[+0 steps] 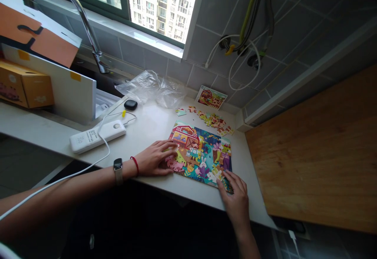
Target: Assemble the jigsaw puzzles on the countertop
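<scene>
A colourful jigsaw puzzle lies on the white counter, with a red barn, a farmer and a white rabbit in its picture. My left hand rests at its left edge, fingers spread and the fingertips over the pieces. At the lower right corner, my right hand has its thumb and fingers apart, touching the puzzle; whether a single piece is under them I cannot tell. Loose puzzle pieces are heaped just behind the puzzle. A picture card of a barn scene leans against the tiled wall.
Crumpled clear plastic lies near the tap. A white power bank with a cable and a small black case sit left of my left hand. Boxes stand further left. A wooden panel bounds the right side.
</scene>
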A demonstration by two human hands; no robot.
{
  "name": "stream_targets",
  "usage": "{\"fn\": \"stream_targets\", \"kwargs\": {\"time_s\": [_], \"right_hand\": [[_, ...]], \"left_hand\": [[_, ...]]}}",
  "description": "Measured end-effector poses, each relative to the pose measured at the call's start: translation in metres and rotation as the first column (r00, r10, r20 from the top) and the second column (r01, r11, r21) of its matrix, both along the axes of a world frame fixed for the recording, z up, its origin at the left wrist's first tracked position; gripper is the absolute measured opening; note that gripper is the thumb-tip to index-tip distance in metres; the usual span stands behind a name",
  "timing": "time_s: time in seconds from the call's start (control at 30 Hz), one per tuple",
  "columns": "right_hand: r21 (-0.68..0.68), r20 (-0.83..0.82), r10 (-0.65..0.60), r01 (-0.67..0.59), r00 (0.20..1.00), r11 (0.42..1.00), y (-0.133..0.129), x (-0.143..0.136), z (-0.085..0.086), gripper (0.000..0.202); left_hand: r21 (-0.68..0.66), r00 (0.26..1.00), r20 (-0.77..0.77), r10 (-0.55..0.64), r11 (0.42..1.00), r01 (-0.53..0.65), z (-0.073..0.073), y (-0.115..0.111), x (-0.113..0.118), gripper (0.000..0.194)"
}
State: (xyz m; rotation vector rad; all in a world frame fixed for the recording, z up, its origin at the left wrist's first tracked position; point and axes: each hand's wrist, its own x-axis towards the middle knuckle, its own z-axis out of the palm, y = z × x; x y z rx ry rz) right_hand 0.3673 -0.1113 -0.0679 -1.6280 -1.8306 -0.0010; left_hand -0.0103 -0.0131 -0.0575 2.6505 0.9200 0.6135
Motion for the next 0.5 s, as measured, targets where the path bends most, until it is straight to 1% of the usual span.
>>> {"fn": "stream_targets", "kwargs": {"time_s": [0.33,0.5], "right_hand": [[0.05,-0.014,0.033,-0.033,0.999,0.998,0.0023,-0.0012,0.0007,0.035],[0.061,-0.049,0.02,-0.017,0.999,0.998,0.0022,-0.0027,0.0004,0.032]], "left_hand": [[-0.008,1.0,0.013,0.0,1.0,0.0,0.001,-0.0003,0.0002,0.051],[-0.004,1.0,0.009,0.0,1.0,0.0,0.0018,-0.0006,0.0004,0.05]]}}
